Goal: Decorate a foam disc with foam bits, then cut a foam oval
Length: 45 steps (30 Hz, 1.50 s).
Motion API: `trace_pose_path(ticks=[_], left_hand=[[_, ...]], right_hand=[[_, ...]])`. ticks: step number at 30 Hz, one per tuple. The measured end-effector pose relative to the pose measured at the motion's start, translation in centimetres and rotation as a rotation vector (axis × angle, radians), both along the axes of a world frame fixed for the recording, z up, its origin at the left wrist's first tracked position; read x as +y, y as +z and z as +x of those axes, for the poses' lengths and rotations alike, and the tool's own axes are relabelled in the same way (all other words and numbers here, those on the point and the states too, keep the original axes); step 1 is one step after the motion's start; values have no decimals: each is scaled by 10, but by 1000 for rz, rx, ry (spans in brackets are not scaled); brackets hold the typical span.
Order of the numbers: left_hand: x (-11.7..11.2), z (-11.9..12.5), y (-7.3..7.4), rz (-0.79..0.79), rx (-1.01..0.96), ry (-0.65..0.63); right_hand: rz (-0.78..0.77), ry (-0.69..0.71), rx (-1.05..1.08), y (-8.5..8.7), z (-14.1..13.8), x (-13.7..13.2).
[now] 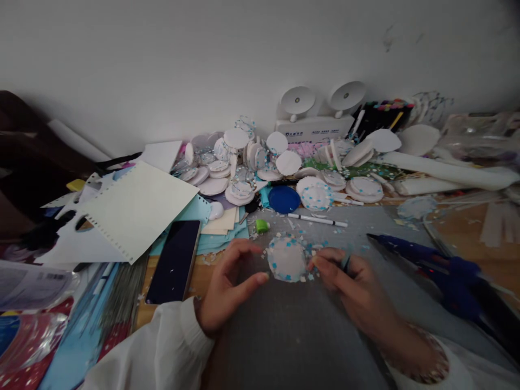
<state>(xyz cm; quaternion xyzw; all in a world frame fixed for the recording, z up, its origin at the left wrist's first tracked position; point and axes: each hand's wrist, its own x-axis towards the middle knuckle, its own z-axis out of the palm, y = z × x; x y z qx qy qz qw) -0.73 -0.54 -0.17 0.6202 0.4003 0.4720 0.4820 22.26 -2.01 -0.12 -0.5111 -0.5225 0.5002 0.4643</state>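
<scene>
A round white disc [287, 259] edged with small blue and white confetti pieces lies on the grey mat [280, 330] between my hands. At its left side is my left hand [233, 284], thumb and fingers spread apart, with nothing visibly held. My right hand [349, 281] is closed in a pinch by the disc's right edge, near some loose confetti. A short dark bit of something [346, 262] shows between its fingers; its kind is unclear, and so is anything tiny at the fingertips.
Many white discs [213, 185] are heaped along the wall. A blue glue gun [439, 271] rests at right. A phone [174, 261] and pale paper sheets [142, 208] lie at left. Beyond the disc are a white pen [317, 220], a green piece [262, 225] and a blue lid [284, 199].
</scene>
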Motion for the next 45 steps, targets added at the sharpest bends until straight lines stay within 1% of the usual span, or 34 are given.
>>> trace_pose_path(ticks=[2,6,9,11,14,18,24,27,29,34,39,45], left_hand=[[0,-2,-2,32,20,-18],[-1,-4,-3,45,129,-180],[-2,-3,-2,20,208,-231],[-2,-2,-2,-7,232,-215],[-1,-1,-4,-31,219,-168],[0,-1,-4,-17,213,-125],[-1,-2,-8,10,229,-105],[-1,-2,-7,29,237,-116],[-1,-2,-4,48,242,-134],[1,-4,-1,99,258,-194],[1,-5,-4,124,295,-256],[1,-7,-8,128,317,-258]], right_hand=[[-38,26,10,0,-1,1],[-55,86,-14,4,-7,5],[-50,127,-27,7,-13,7],[-43,157,-33,8,-17,8],[-39,178,-42,6,-21,10],[-36,183,-50,3,-21,11],[-10,206,-64,1,-21,11],[8,212,-92,0,-21,11],[33,198,-122,-3,-22,10],[111,112,-215,-9,-24,8],[162,69,-240,-13,-26,8],[153,-3,-256,-19,-30,9]])
